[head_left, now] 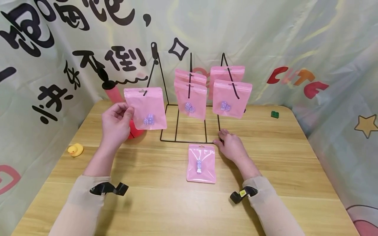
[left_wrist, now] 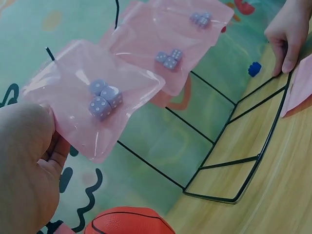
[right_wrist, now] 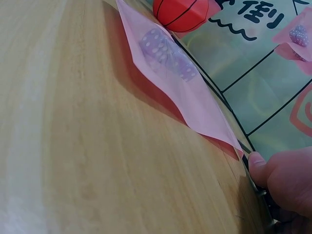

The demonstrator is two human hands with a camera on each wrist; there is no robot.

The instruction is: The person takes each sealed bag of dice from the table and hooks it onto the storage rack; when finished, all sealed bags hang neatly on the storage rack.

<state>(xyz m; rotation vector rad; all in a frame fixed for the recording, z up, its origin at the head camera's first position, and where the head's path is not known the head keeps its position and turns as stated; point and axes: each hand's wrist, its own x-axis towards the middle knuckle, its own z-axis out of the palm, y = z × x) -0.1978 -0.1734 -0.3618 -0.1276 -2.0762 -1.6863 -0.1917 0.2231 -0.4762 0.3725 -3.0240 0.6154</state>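
My left hand (head_left: 116,123) pinches the left edge of a pink zip bag (head_left: 153,108) between thumb and fingers. Pale purple dice (left_wrist: 105,100) show through it. At its hang hole is the tip of the left hook (head_left: 145,93) of a black wire rack (head_left: 186,142). Low on the right, my right hand (head_left: 233,146) holds the front right corner of the rack's base with thumb and fingers. Two similar bags hang on the middle hook (head_left: 189,88) and two on the right hook (head_left: 234,88). Another pink bag (head_left: 206,175) with dice lies flat before the rack.
A red basketball-patterned object (left_wrist: 129,222) stands behind my left hand, beside a pink cylinder with a black top (head_left: 113,93). A yellow rubber duck (head_left: 75,149) sits at the left table edge, a small green block (head_left: 275,114) at the back right. Printed cloth (head_left: 260,39) hangs behind.
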